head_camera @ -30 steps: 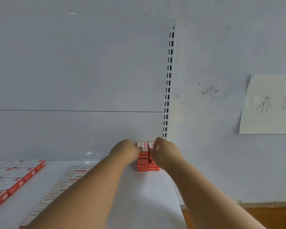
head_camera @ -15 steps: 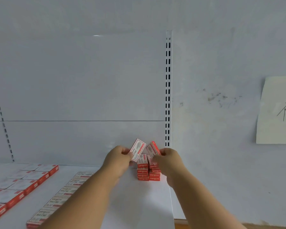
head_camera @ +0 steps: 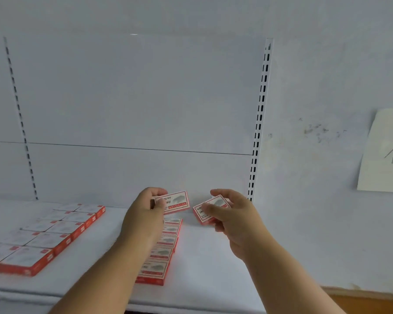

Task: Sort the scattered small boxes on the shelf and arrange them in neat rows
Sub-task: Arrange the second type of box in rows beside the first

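Observation:
My left hand point(head_camera: 143, 214) grips a small red-and-white box point(head_camera: 176, 201), face up, just above the white shelf point(head_camera: 204, 268). Another such box point(head_camera: 210, 210) sits tilted in my right hand point(head_camera: 234, 214), a little to the right. Below my left hand a single row of the same boxes point(head_camera: 162, 250) runs from the back of the shelf toward the front edge, partly hidden by my left forearm. At the left, two more rows of boxes point(head_camera: 45, 236) lie flat side by side.
A slotted white upright point(head_camera: 260, 118) marks the shelf's right end at the back panel. Right of it is a bare wall with a paper note point(head_camera: 386, 152) bearing handwriting. The shelf's front edge point(head_camera: 191, 302) runs along the bottom.
Both hands lifted one box each off the small stack at the back right corner and pulled back toward me. The view shifted, and the stack no longer shows.

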